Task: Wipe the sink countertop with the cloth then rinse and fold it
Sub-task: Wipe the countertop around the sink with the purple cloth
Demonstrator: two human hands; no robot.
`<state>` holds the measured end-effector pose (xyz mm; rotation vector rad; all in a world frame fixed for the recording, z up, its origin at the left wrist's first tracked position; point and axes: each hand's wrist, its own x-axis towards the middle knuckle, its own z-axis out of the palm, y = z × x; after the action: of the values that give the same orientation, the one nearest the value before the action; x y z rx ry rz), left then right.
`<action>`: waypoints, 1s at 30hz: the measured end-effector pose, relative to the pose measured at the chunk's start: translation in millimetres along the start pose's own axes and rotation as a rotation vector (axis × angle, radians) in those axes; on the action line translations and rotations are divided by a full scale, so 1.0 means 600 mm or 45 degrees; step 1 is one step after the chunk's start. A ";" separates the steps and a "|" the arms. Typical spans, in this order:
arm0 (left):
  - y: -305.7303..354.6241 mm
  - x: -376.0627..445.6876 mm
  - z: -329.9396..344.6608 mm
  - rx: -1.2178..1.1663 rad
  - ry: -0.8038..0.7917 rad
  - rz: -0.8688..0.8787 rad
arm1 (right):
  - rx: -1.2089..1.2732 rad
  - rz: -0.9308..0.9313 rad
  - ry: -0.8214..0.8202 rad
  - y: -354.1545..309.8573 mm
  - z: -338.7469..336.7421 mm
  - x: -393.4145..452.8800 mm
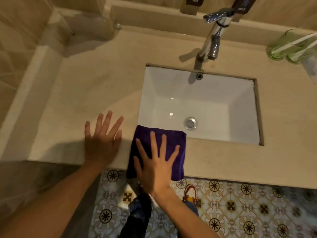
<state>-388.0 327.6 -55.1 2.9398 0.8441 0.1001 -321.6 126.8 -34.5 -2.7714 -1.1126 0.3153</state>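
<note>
A folded purple cloth (173, 140) lies on the front strip of the beige countertop (89, 93), just left of the sink's middle. Its far edge reaches slightly over the white sink basin (205, 100) and its near edge hangs past the counter's front. My right hand (155, 162) lies flat on the cloth with fingers spread and straight. My left hand (101, 140) is to the left of the cloth, fingers spread and straight over the bare counter, not touching the cloth.
A chrome tap (214, 36) stands behind the basin, and the drain (190, 123) sits near the cloth's far edge. Green glasses (289, 47) holding toothbrushes stand at the back right. The wall and a ledge bound the counter on the left. Patterned floor tiles (240, 203) show below.
</note>
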 end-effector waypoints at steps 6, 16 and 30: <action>-0.007 0.001 0.007 0.043 0.014 0.008 | 0.029 0.018 0.020 -0.059 0.006 0.021; -0.002 -0.003 0.004 0.040 -0.045 -0.054 | 0.064 -0.073 -0.001 0.088 -0.018 -0.012; 0.008 0.003 -0.013 0.050 -0.292 -0.189 | -0.111 0.258 0.026 0.541 -0.098 -0.113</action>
<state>-384.6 325.1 -46.7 2.8375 1.0314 -0.2603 -139.1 -156.0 -34.3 -2.9633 -0.8622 0.2657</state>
